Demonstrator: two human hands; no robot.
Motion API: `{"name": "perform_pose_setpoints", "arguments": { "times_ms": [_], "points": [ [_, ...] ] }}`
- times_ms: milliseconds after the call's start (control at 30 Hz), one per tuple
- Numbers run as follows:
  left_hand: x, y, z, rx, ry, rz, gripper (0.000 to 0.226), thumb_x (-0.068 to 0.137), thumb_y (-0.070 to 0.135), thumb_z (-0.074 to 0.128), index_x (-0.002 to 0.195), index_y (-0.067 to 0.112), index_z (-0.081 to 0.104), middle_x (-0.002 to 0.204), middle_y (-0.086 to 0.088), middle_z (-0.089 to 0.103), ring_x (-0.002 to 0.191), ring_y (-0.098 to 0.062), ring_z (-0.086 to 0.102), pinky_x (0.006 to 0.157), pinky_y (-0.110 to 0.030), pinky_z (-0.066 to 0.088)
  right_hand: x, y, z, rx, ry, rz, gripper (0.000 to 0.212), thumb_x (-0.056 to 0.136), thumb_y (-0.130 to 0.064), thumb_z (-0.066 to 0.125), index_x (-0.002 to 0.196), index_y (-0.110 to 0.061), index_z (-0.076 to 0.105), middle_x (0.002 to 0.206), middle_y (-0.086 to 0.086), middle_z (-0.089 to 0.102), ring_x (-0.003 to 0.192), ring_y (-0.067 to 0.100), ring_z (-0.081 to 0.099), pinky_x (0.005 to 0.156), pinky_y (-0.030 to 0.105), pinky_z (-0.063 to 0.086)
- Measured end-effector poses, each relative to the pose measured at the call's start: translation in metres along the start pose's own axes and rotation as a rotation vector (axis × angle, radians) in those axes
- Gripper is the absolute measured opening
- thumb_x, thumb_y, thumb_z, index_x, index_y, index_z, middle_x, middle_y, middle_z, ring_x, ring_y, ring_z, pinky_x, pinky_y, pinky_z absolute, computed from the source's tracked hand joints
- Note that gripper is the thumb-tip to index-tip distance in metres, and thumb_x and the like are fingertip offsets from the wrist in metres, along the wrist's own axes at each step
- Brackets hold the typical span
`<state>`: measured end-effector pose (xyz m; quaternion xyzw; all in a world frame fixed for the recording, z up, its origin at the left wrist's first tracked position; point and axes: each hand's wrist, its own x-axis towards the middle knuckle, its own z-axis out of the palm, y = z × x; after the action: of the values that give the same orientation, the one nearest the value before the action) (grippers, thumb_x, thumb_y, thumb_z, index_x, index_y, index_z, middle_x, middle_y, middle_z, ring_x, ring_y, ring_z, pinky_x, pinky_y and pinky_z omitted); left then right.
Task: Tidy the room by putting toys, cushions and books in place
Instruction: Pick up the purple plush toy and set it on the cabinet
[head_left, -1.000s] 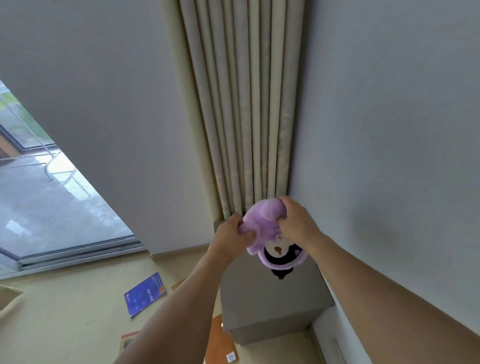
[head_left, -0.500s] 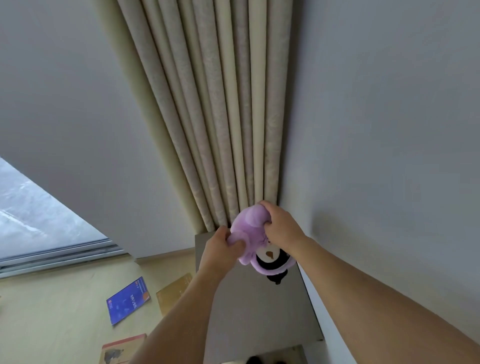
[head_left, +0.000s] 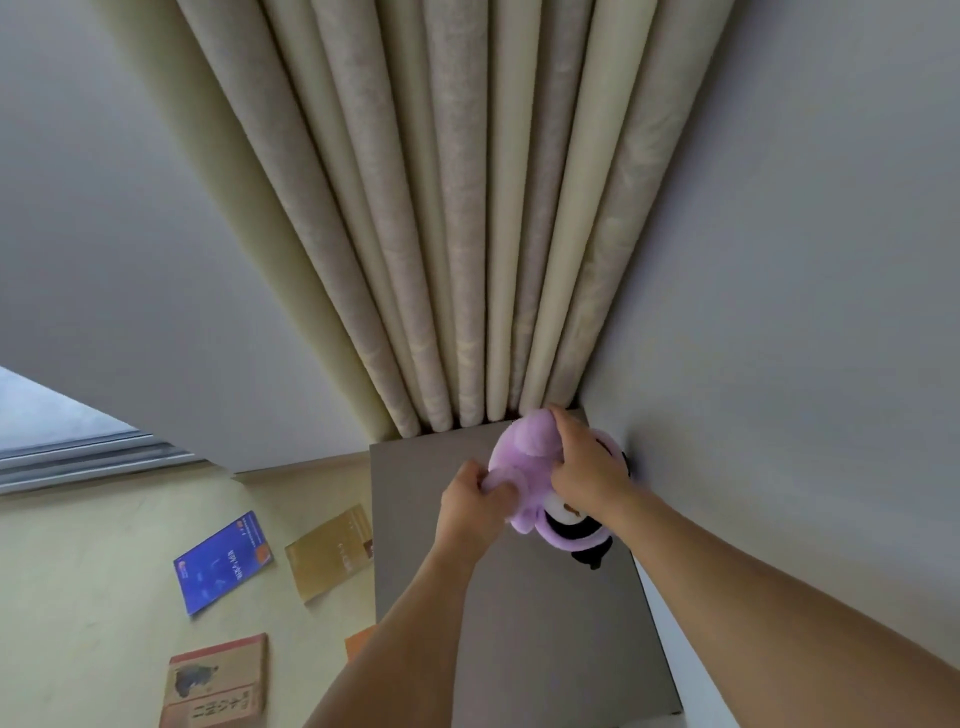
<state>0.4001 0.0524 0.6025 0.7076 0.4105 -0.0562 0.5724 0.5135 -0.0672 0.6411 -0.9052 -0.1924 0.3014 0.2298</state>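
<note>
- Both hands are gripping a purple plush toy (head_left: 524, 457) over the far right corner of a grey cabinet (head_left: 447, 582), seen from the head camera looking steeply down
- Left hand (head_left: 470, 506) is pinching a soft purple limb at the toy's near-left side, fingers curled round it
- Right hand (head_left: 587, 467) is clamping over the toy's top and right flank, fingers wrapped into the plush
- Toy is lying between the two hands, its long axis running from the curtain (head_left: 467, 234) end back toward the person; its black-and-white face is pointing toward the person, under the right wrist
- Whether the toy is already resting on the cabinet top or hanging just above it cannot be told from this angle
- Right hand is sitting nearer the wall (head_left: 805, 312), so any last push into the corner is likely falling to it, with the left steadying the near end
- Toy's far end is touching or nearly touching the curtain folds, leaving little room to go deeper
- Books are lying on the floor (head_left: 93, 571) left of the cabinet: a blue book (head_left: 223, 561), a tan book (head_left: 332, 551) and a brown book (head_left: 218, 680), all apparently waiting to be tidied
</note>
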Motion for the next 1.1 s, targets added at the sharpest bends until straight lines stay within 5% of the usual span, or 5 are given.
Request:
{"name": "perform_pose_setpoints", "arguments": {
  "times_ms": [167, 333, 533, 867, 1100],
  "points": [
    [0.061, -0.035, 0.028, -0.024, -0.023, -0.099, 0.022, 0.076, 0.028, 0.061, 0.079, 0.011, 0.048, 0.072, -0.003, 0.055, 0.067, -0.021, 0.054, 0.06, -0.032, 0.049, 0.042, 0.04, 0.037, -0.189, -0.03, 0.002, 0.035, 0.099, -0.035, 0.042, 0.134, -0.032, 0.042, 0.13, 0.0, 0.054, 0.119, 0.02, 0.053, 0.106, 0.043, 0.04],
    [0.102, -0.046, 0.04, -0.098, -0.031, -0.258, 0.038, 0.082, 0.026, 0.059, 0.114, 0.005, 0.051, 0.104, -0.017, 0.066, 0.089, -0.033, 0.07, 0.077, -0.049, 0.061, 0.056, 0.058, 0.049, -0.205, 0.029, -0.07, 0.054, 0.08, -0.049, 0.056, 0.128, -0.025, 0.05, 0.133, -0.001, 0.051, 0.125, 0.021, 0.046, 0.107, 0.037, 0.04],
    [0.073, -0.004, 0.018, 0.121, -0.026, -0.294, 0.048, 0.101, 0.027, 0.044, 0.143, 0.006, 0.038, 0.134, -0.013, 0.053, 0.123, -0.03, 0.053, 0.092, -0.034, 0.041, 0.007, 0.036, 0.038, 0.033, -0.151, 0.126, 0.054, 0.093, -0.021, 0.055, 0.143, -0.013, 0.039, 0.14, 0.011, 0.044, 0.128, 0.029, 0.044, 0.106, 0.039, 0.041],
    [-0.099, 0.0, -0.067, 0.553, 0.066, 0.094, 0.037, 0.101, 0.028, 0.039, 0.131, 0.011, 0.05, 0.133, -0.012, 0.054, 0.116, -0.033, 0.055, 0.087, -0.037, 0.046, -0.116, -0.027, 0.042, -0.109, -0.22, -0.019, 0.04, 0.088, -0.016, 0.051, 0.128, -0.013, 0.044, 0.107, 0.0, 0.051, 0.094, 0.021, 0.055, 0.078, 0.034, 0.049],
    [-0.221, -0.093, -0.143, 0.572, 0.245, -0.094, 0.044, 0.102, 0.033, 0.041, 0.142, 0.015, 0.044, 0.142, -0.009, 0.05, 0.127, -0.03, 0.051, 0.102, -0.041, 0.043, -0.17, -0.087, 0.103, -0.289, -0.402, -0.214, 0.07, 0.089, -0.02, 0.05, 0.153, -0.018, 0.022, 0.155, 0.006, 0.03, 0.138, 0.026, 0.037, 0.11, 0.042, 0.037]
  ]
}}
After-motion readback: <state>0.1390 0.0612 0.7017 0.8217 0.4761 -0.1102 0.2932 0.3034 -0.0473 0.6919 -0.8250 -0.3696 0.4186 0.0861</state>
